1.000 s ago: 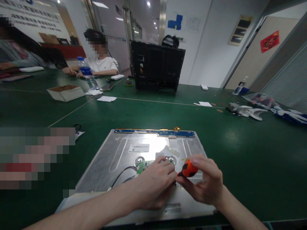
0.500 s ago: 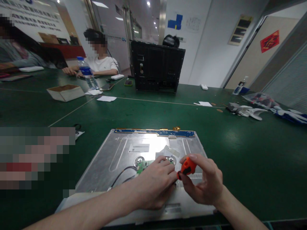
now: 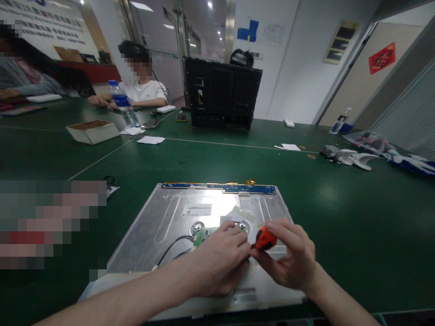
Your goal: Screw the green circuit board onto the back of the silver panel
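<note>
A flat metal-backed display panel (image 3: pixel 136 244) lies on the green table in front of me, a blue circuit strip (image 3: pixel 204 186) along its far edge. Near its middle sits a green circuit board (image 3: pixel 201 235) with black cables (image 3: pixel 170 248) running off to the left. My left hand (image 3: pixel 222 256) rests closed over that board, its fingertips curled under and hidden. Between thumb and fingers, my right hand (image 3: pixel 288 256) grips an orange-and-black screwdriver (image 3: pixel 265 238) by the handle. The handle leans up to the right; its tip is concealed beside my left fingers.
Across the table stands a large black monitor housing (image 3: pixel 222 95). An open box (image 3: pixel 92 132) and a water bottle (image 3: pixel 125 105) are at the far left, with two people seated beyond. White gloves (image 3: pixel 350 157) and a plastic bag (image 3: pixel 370 141) lie at the right. A pixelated patch covers the near left.
The screwdriver handle has turned and tipped slightly in my right fingers, and my right thumb has moved a little to the left. My left hand and the panel have stayed put.
</note>
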`<state>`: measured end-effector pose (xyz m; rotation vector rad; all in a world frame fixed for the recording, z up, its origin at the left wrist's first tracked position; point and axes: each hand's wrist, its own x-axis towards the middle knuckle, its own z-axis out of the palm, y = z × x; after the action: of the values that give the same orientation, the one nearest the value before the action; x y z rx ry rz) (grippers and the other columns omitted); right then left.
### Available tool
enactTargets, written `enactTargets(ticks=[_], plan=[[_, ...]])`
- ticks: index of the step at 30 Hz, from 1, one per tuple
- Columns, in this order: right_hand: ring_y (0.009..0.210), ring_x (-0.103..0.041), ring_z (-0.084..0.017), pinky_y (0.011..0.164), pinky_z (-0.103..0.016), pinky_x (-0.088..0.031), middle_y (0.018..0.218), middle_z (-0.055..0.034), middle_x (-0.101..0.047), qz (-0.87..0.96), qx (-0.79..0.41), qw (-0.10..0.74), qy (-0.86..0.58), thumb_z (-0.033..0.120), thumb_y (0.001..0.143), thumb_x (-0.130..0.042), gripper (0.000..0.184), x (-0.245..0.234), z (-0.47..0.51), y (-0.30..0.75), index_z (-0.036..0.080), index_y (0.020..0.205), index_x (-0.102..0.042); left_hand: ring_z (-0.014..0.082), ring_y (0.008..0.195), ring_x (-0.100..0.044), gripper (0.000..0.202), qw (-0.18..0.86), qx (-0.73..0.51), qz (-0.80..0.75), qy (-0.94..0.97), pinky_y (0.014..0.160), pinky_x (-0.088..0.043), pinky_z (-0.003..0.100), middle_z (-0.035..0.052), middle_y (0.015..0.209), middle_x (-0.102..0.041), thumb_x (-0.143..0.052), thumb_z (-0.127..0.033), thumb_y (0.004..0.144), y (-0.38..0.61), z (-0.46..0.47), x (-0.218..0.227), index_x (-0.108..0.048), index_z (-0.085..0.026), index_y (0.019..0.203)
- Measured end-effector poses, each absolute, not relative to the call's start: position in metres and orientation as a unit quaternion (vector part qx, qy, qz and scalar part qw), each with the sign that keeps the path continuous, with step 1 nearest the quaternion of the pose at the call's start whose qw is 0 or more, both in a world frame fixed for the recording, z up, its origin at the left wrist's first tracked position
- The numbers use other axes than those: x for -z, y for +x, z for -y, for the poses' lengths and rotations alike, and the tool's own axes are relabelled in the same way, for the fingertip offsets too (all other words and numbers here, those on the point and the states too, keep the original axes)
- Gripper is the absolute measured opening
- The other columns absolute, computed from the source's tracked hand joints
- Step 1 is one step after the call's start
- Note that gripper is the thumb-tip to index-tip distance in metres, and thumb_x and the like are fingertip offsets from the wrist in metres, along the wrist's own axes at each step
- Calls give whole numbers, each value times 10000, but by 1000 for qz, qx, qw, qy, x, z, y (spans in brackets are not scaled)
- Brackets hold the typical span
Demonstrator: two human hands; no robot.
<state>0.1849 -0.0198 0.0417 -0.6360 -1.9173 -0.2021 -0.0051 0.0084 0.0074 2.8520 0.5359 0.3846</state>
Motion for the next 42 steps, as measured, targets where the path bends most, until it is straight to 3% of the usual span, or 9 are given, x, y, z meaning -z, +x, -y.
enactTargets(ticks=[5, 8, 14, 21, 34, 42], plan=[[639, -667, -159, 525, -245, -574, 832, -49, -719, 807, 89, 516, -274, 198, 940, -578, 517, -41, 22, 185, 152, 1434, -434, 256, 915, -610, 127, 109, -134, -184, 968, 967, -391, 425, 94, 957, -674, -577, -177, 858, -6, -8, -9, -592, -179, 983], [587, -636, -152, 485, -246, -552, 769, -26, -693, 803, 66, 528, -269, 162, 939, -533, 540, -37, 21, 184, 146, 1459, -388, 257, 923, -612, 132, 111, -130, -187, 967, 962, -389, 422, 97, 967, -678, -581, -179, 857, -6, -8, -10, -594, -174, 988], [629, -646, -161, 496, -257, -563, 772, -31, -671, 802, 28, 551, -231, 102, 900, -513, 497, -36, 19, 183, 125, 1387, -417, 257, 922, -619, 132, 116, -134, -183, 967, 949, -395, 427, 89, 975, -683, -591, -178, 849, -6, -9, -8, -589, -185, 982], [639, -649, -153, 506, -243, -560, 796, -29, -687, 807, 71, 534, -242, 189, 933, -598, 423, -39, 18, 185, 162, 1335, -469, 255, 899, -622, 91, 110, -127, -186, 968, 969, -394, 432, 79, 944, -678, -611, -170, 828, -6, -8, -9, -588, -189, 914], [567, -600, -138, 485, -229, -537, 738, -2, -644, 803, 41, 544, -241, 112, 924, -497, 464, -39, 20, 183, 107, 1381, -416, 262, 949, -619, 164, 110, -123, -187, 968, 972, -391, 431, 99, 997, -686, -589, -193, 855, -6, -9, -7, -597, -177, 1018], [550, -600, -141, 465, -249, -511, 725, 14, -638, 806, 54, 540, -237, 201, 967, -536, 433, -36, 20, 184, 133, 1376, -411, 260, 935, -611, 172, 108, -122, -180, 970, 966, -395, 432, 93, 985, -677, -615, -189, 810, -6, -10, -4, -590, -179, 980]])
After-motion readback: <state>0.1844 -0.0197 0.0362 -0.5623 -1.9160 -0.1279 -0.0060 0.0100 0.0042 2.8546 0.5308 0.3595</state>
